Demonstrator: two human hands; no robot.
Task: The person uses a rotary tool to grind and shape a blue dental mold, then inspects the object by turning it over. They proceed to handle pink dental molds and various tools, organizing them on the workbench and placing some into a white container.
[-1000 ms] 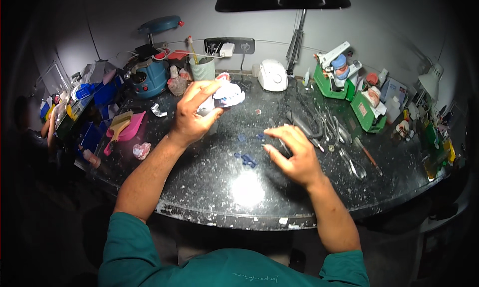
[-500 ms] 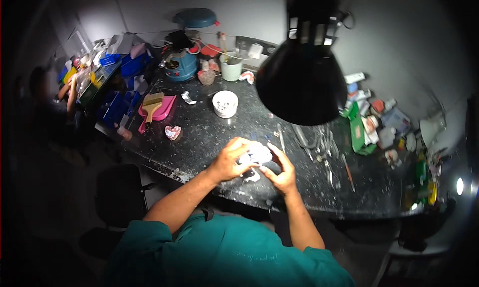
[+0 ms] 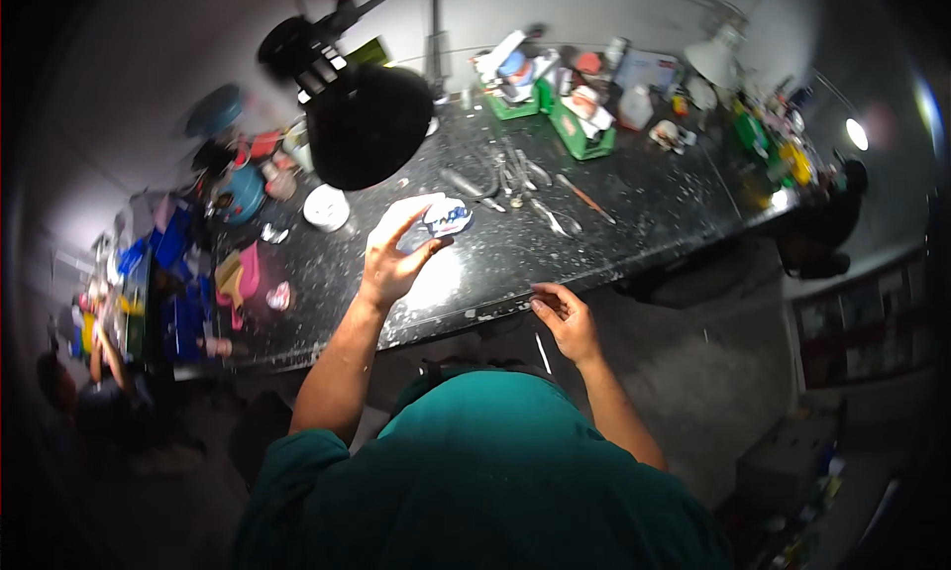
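Note:
My left hand [image 3: 391, 258] is raised over the black speckled counter [image 3: 634, 223]. Its fingers grip a white plaster dental cast with blue patches [image 3: 441, 216]. My right hand [image 3: 567, 320] hovers lower, at the counter's front edge, fingers loosely curled and pointing left. A thin pale stick [image 3: 542, 353] shows just under that hand; I cannot tell whether the hand holds it. The two hands are apart.
A black lamp head [image 3: 367, 124] hangs over the counter's back left. Metal hand tools [image 3: 515, 174] lie mid-counter, with green stands [image 3: 580, 129] behind them. A white bowl [image 3: 325, 207], a blue pot [image 3: 238, 196] and a pink scoop [image 3: 245, 273] sit left. Another person [image 3: 94, 347] is at far left.
The view has swung. My hands, together on the white cast half a second ago, have separated: the left lifted it up, the right came away toward the counter edge.

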